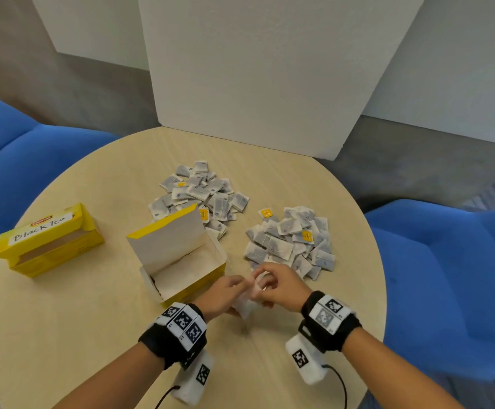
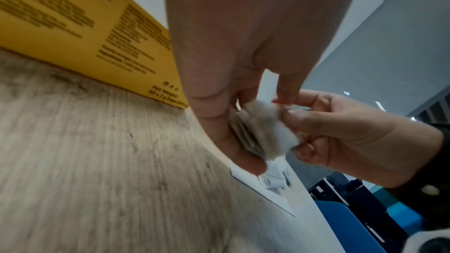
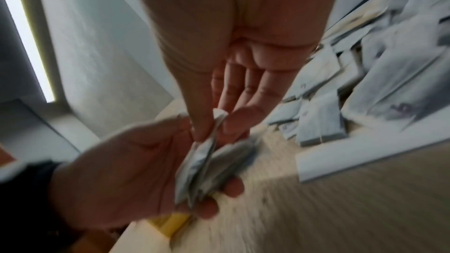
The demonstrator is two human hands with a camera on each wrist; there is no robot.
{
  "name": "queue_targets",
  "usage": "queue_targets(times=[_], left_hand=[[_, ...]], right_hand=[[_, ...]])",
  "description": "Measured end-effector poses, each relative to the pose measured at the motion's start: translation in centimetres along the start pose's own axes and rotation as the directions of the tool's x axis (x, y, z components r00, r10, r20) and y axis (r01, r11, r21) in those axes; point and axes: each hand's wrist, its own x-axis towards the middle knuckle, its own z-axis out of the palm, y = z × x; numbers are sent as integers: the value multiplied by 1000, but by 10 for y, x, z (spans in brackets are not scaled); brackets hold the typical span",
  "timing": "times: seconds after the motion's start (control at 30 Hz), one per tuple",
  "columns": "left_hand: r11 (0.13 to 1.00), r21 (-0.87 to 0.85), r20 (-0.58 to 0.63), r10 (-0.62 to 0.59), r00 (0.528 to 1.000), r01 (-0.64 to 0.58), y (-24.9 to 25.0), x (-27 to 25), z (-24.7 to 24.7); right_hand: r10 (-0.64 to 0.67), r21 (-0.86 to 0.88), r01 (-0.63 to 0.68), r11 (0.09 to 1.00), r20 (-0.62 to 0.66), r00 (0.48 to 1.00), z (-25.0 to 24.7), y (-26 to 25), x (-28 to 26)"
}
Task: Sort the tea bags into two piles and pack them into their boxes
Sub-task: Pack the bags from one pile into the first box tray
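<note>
Two heaps of grey-white tea bags lie on the round table: a far pile (image 1: pixel 202 193) and a right pile (image 1: pixel 292 240). An open yellow box (image 1: pixel 178 255) stands just left of my hands, its lid raised. Near the table's front, my left hand (image 1: pixel 225 293) grips a small stack of tea bags (image 2: pixel 255 134) (image 3: pixel 207 166). My right hand (image 1: pixel 273 283) pinches the top edge of one bag in that stack (image 3: pixel 219 116) between thumb and forefinger. A second yellow box labelled "Black Tea" (image 1: pixel 48 240) lies at the far left.
A white foam board (image 1: pixel 255 69) stands upright at the table's far edge. Blue chairs (image 1: pixel 452 276) flank the table (image 1: pixel 78 320) left and right. Cables trail from both wrist cameras near the front edge.
</note>
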Motion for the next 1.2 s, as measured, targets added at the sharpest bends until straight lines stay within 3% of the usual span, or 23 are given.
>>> queue_targets(times=[0.07,0.2,0.3,0.37,0.47,0.57,0.7,0.83,0.93,1.03,1.1,1.2], left_hand=[[999,36,35,24,999,-25,-3,0,1],[998,39,-52,43,998,-41,-1,3,-9],[997,23,-83,70,994,-68,5,2,-18],[997,-50,-69,56,996,-60,9,0,-20],[982,-190,-8,21,1000,-23,11,-4,-18],[985,-168,14,40,999,-37,8,-5,-16],[987,-151,0,56,998,-55,4,-4,-15],[974,-227,9,-17,1000,19,2,-4,-13],[964,-250,-2,-98,995,95,1,-3,-11],[946,-276,24,-170,985,170,4,-5,-10],[945,-261,86,-183,979,200,3,-7,-13],[958,-196,219,-165,962,209,1,-12,-16]], right_hand=[[5,-65,-10,998,-81,997,13,0,7],[-32,-246,-8,969,-158,987,2,-2,26],[-40,-284,-94,954,-432,901,-33,6,44],[-45,-405,-207,891,-532,846,-51,19,51],[11,-534,-328,779,-512,859,-58,33,54],[-12,-559,-319,765,-508,861,-55,35,55],[-72,-532,-240,812,-499,863,-50,28,53],[-98,-288,-54,956,-490,866,-46,14,35],[-135,-179,69,981,-388,912,-39,-8,18],[-73,10,74,997,-77,994,-31,-31,3],[-51,60,46,997,86,995,-23,-38,-2],[-3,16,0,1000,223,975,-8,-37,0]])
